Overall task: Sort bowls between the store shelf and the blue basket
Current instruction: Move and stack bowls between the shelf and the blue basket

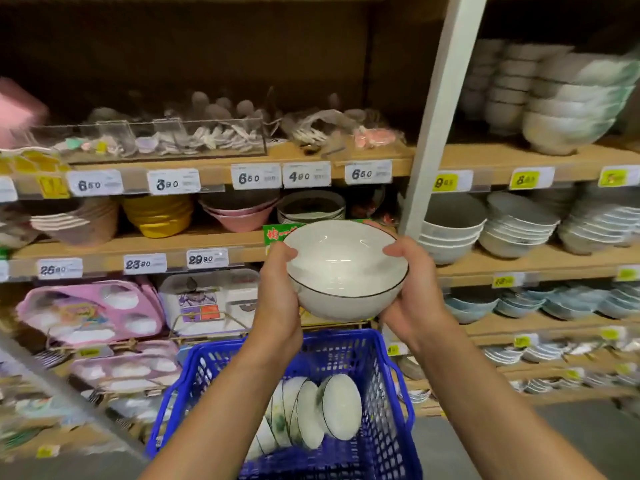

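Grip: left hand (281,289) and right hand (412,292) clasp white bowl (346,271) at opposite sides, steadying it.
Place: above blue basket (384,420), likely mid-transfer.

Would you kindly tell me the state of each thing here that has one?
white bowl: empty, held above the blue basket.
left hand: grips the bowl's left side.
right hand: grips the bowl's right side.
blue basket: holds a row of bowls on edge.

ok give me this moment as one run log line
held: white bowl | left hand: grips left rim | right hand: grips right rim | position: above blue basket | in basket: stacked bowls on edge
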A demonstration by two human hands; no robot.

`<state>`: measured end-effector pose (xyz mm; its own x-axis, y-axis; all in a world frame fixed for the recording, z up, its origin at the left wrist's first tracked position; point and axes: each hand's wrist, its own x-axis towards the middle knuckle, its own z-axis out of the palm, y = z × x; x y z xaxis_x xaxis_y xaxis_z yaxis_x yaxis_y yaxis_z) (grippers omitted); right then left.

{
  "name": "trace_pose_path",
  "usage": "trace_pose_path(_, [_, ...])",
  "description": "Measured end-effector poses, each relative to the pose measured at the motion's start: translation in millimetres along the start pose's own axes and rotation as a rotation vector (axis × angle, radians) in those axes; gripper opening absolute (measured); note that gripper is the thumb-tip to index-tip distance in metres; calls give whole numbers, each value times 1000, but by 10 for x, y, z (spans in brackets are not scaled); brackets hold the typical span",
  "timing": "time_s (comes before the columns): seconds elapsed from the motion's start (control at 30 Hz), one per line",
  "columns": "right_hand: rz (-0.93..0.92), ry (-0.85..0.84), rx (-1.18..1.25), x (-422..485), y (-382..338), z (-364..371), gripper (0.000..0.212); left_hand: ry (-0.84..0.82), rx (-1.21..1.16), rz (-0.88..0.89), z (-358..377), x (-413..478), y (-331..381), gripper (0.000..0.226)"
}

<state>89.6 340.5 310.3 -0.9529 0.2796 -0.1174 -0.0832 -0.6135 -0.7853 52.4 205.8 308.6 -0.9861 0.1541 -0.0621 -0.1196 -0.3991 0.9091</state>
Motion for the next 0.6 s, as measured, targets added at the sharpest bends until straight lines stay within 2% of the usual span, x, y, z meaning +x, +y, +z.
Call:
trace_pose_path(0.23, [-212,262,7,-588,-359,-263,42,-182,-61,-58,506,-306,-70,21])
trace_pose_path(0.37, [-296,398,25,-894,-631,-550,48,-330,-34,-96,933,-527,-213,34])
trace_pose_path(0.5, [-382,490,47,-1140,-942,-926,45,-410,-8,-129,1432,-735,-371,30])
trace_pose_path(0.6, [-424,521,45,-1267,-1209,-1204,43,-444,13,-146,1816,-862,-512,35])
